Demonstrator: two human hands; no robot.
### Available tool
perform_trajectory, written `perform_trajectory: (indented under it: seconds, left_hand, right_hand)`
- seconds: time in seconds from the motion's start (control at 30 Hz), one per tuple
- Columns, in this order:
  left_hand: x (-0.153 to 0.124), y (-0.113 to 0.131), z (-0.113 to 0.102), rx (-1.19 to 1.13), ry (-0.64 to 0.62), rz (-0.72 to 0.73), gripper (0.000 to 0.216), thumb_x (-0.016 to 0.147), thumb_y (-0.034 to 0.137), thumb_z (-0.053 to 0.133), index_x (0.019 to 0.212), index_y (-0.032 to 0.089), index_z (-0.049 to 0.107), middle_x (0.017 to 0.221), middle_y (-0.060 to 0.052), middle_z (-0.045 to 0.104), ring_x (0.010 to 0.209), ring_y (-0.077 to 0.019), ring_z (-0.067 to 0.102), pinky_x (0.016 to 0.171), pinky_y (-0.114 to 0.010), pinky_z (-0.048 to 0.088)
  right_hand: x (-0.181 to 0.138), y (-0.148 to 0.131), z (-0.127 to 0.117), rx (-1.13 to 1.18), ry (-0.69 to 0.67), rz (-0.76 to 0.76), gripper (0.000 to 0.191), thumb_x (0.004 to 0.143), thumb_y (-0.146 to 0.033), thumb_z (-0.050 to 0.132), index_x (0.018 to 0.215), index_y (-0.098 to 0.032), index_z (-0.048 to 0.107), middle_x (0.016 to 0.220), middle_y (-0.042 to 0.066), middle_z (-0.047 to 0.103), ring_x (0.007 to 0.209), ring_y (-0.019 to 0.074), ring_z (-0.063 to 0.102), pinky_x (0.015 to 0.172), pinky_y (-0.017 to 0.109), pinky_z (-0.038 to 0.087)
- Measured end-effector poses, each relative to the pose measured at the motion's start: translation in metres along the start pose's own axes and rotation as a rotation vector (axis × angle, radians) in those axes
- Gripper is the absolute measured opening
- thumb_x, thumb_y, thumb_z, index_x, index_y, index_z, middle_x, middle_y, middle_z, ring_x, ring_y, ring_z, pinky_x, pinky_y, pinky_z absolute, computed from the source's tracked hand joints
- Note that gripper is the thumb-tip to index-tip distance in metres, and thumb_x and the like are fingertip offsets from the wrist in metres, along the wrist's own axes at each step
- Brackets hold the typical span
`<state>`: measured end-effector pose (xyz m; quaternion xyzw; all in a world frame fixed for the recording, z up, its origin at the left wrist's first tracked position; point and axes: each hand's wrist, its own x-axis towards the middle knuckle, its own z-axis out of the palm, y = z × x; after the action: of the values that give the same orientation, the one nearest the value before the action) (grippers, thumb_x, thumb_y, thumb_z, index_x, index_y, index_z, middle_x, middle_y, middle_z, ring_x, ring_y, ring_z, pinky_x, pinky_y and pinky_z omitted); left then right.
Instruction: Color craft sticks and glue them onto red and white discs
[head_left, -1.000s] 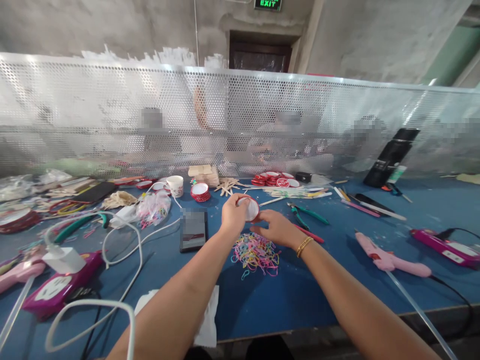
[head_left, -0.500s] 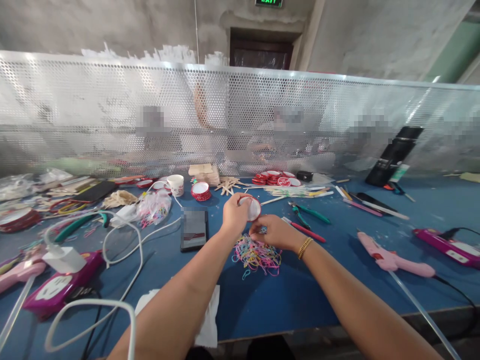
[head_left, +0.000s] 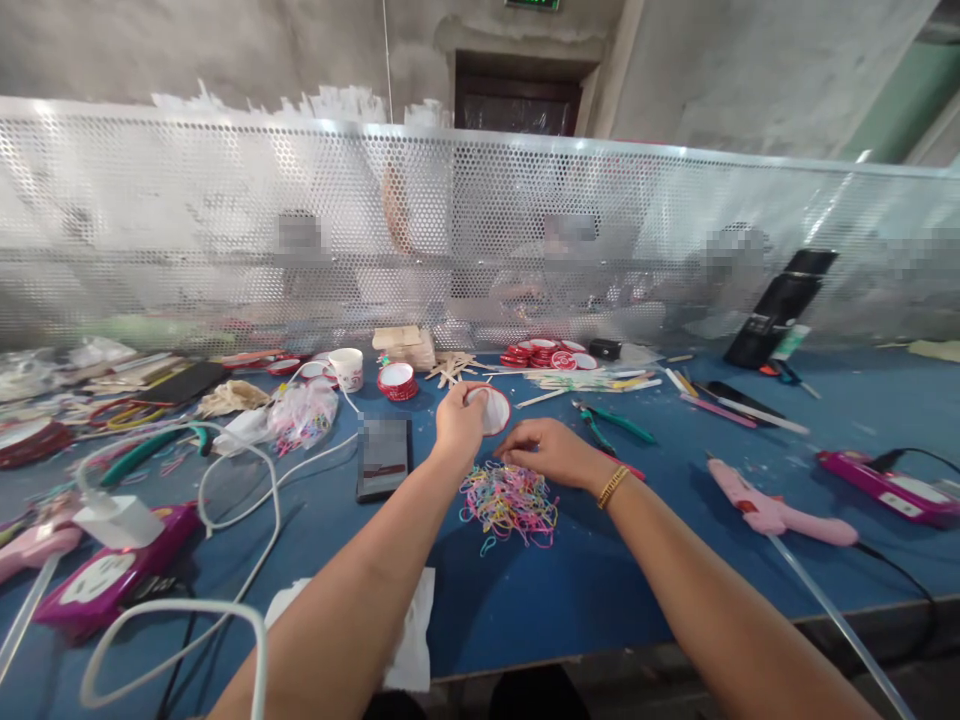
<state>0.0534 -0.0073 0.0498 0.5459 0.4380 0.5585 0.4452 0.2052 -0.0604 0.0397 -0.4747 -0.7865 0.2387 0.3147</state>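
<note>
I have my left hand (head_left: 459, 425) raised just above the blue desk (head_left: 600, 590), its fingers clenched around a small red-rimmed cup (head_left: 491, 410) tipped on its side. My right hand (head_left: 551, 452) rests beside it, fingers curled down onto the far edge of the pile of coloured rubber bands (head_left: 510, 500); whether they pinch one I cannot tell. A phone (head_left: 382, 457) lies just left, green pliers (head_left: 611, 422) just right.

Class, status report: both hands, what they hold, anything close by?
Left hand grips red-rimmed cup. Right hand on rubber bands. Phone, pliers flank.
</note>
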Motion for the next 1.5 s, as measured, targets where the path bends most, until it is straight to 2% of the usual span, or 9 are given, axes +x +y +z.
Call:
perform_trajectory:
  seconds: [0.3,0.53,0.63,0.8,0.93,1.07,1.13,1.27,1.5]
  left_hand:
    - [0.001,0.004,-0.002,-0.010,0.057,-0.001,0.018,0.080,0.014,0.054,0.095,0.018,0.063,0.083,-0.001,0.062,0.069,-0.0124,0.054,0.060,-0.021,0.041]
    - [0.004,-0.002,-0.003,0.035,0.087,-0.033,0.036,0.076,0.005,0.052,0.108,0.021,0.055,0.077,0.002,0.057,0.061,-0.0104,0.052,0.059,-0.020,0.040]
    - [0.004,-0.005,-0.003,0.060,0.061,-0.026,0.034,0.073,0.003,0.051,0.101,0.020,0.058,0.072,0.003,0.058,0.058,-0.0104,0.051,0.056,-0.020,0.038]
    - [0.008,-0.009,-0.007,0.242,-0.026,0.057,0.019,0.075,0.009,0.052,0.074,0.018,0.068,0.071,-0.001,0.065,0.060,-0.0129,0.053,0.059,-0.024,0.040]
    - [0.007,-0.008,-0.008,0.385,-0.113,0.153,0.016,0.075,0.015,0.060,0.080,0.019,0.074,0.087,-0.005,0.072,0.078,-0.0175,0.062,0.074,-0.028,0.046]
    - [-0.002,-0.006,-0.002,0.443,-0.217,0.175,0.015,0.071,0.025,0.071,0.083,0.018,0.075,0.095,-0.007,0.072,0.084,-0.0193,0.063,0.077,-0.030,0.047]
    - [-0.007,-0.006,0.002,0.423,-0.265,0.190,0.017,0.070,0.026,0.073,0.085,0.018,0.075,0.095,-0.007,0.072,0.083,-0.0181,0.063,0.075,-0.029,0.048]
    - [-0.010,-0.009,0.005,0.431,-0.254,0.240,0.012,0.070,0.025,0.073,0.080,0.018,0.075,0.089,-0.005,0.071,0.081,-0.0174,0.063,0.072,-0.027,0.047]
    - [-0.009,-0.013,0.005,0.381,-0.245,0.169,0.011,0.074,0.023,0.067,0.079,0.016,0.074,0.081,-0.004,0.072,0.071,-0.0159,0.063,0.061,-0.025,0.045]
  right_hand:
    - [0.000,0.004,-0.001,0.015,-0.019,0.090,0.015,0.078,-0.025,0.064,0.088,-0.018,0.073,0.073,0.002,0.072,0.066,0.0145,0.063,0.061,0.024,0.045]
    - [0.000,0.000,-0.003,-0.014,0.009,0.052,0.014,0.082,-0.027,0.061,0.083,-0.018,0.072,0.072,0.001,0.069,0.065,0.0136,0.060,0.061,0.024,0.043]
    - [0.000,0.002,-0.004,-0.020,0.038,0.061,0.016,0.082,-0.030,0.062,0.083,-0.019,0.073,0.071,0.001,0.069,0.065,0.0138,0.059,0.061,0.025,0.042]
    - [0.002,0.004,-0.006,0.141,0.137,0.102,0.022,0.080,-0.040,0.065,0.075,-0.018,0.069,0.070,0.002,0.069,0.061,0.0141,0.059,0.060,0.026,0.044]
    - [0.004,0.002,-0.006,0.245,0.304,0.129,0.029,0.081,-0.046,0.062,0.069,-0.019,0.061,0.063,0.000,0.064,0.053,0.0123,0.053,0.055,0.026,0.043]
    - [0.004,0.001,-0.007,0.081,0.579,0.097,0.027,0.082,-0.041,0.060,0.065,-0.020,0.059,0.060,-0.001,0.060,0.055,0.0128,0.052,0.057,0.026,0.040]
    - [0.005,0.000,-0.005,0.006,0.646,0.088,0.023,0.080,-0.037,0.061,0.066,-0.019,0.059,0.061,0.000,0.061,0.058,0.0137,0.054,0.059,0.027,0.041]
    - [0.005,-0.002,0.003,-0.044,0.637,0.084,0.018,0.079,-0.033,0.060,0.066,-0.020,0.058,0.063,0.000,0.063,0.059,0.0149,0.056,0.060,0.027,0.041]
    - [0.005,-0.003,0.012,-0.037,0.647,0.078,0.021,0.080,-0.033,0.057,0.064,-0.021,0.052,0.061,0.000,0.060,0.059,0.0150,0.054,0.060,0.027,0.039]
